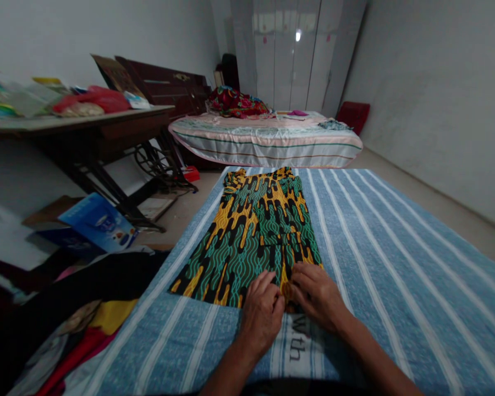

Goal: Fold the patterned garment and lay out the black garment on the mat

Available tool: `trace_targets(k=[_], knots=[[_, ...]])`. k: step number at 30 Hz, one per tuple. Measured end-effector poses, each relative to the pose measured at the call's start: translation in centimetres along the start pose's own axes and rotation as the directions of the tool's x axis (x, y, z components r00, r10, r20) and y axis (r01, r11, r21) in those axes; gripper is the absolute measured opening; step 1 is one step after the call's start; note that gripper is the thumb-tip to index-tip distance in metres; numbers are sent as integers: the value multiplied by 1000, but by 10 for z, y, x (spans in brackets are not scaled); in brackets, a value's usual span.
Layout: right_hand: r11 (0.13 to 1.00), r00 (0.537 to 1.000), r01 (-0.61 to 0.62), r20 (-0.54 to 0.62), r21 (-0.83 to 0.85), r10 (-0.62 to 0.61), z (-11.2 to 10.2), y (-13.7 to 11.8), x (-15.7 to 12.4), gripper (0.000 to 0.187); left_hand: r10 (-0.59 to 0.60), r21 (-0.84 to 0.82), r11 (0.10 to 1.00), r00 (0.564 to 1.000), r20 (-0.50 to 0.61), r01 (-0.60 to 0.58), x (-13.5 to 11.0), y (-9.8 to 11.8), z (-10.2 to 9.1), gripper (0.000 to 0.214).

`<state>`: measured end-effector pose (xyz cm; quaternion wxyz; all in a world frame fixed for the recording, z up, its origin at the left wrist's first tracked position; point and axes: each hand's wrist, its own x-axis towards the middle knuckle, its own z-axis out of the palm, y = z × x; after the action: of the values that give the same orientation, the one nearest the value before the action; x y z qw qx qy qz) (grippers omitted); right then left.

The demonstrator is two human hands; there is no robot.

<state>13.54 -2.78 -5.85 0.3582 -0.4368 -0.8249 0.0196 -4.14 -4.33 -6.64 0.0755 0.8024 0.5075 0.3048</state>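
Note:
A green, yellow and black patterned garment (251,231) lies flat and lengthwise on a blue striped bedsheet (396,264). My left hand (262,313) and my right hand (315,294) rest side by side on the garment's near hem. Both have their fingers curled and pinched onto the cloth edge, close to each other at the middle of the hem. The far end of the garment, with its gathered sleeves, points away from me.
A pile of dark, yellow and red clothes (78,324) lies at the left of the bed. A blue box (97,223) sits on the floor beside a treadle sewing table (86,132). A second bed (268,140) with bright cloth stands at the back, before a white wardrobe (292,55).

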Motion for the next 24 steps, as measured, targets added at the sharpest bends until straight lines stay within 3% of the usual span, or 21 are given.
trace_targets(k=[4, 8, 14, 19, 24], knots=[[962, 987, -152, 11, -228, 159, -1, 19, 8, 19, 21, 29, 999, 1000, -6, -21, 0, -1, -1, 11], [901, 963, -235, 36, -364, 266, 6, 34, -1, 24, 26, 31, 999, 999, -20, -26, 0, -1, -1, 12], [885, 964, -242, 2, -398, 265, 12, 37, -11, 29, -5, 34, 999, 1000, -18, 5, -1, -2, 1, 16], [891, 950, -274, 39, -363, 308, 8, 35, -6, 28, -2, 35, 999, 1000, -10, 2, -1, -1, 0, 16], [883, 951, -284, 5, -372, 308, 11, 41, 2, 35, 4, 35, 999, 1000, -21, -3, -1, -2, 1, 16]])
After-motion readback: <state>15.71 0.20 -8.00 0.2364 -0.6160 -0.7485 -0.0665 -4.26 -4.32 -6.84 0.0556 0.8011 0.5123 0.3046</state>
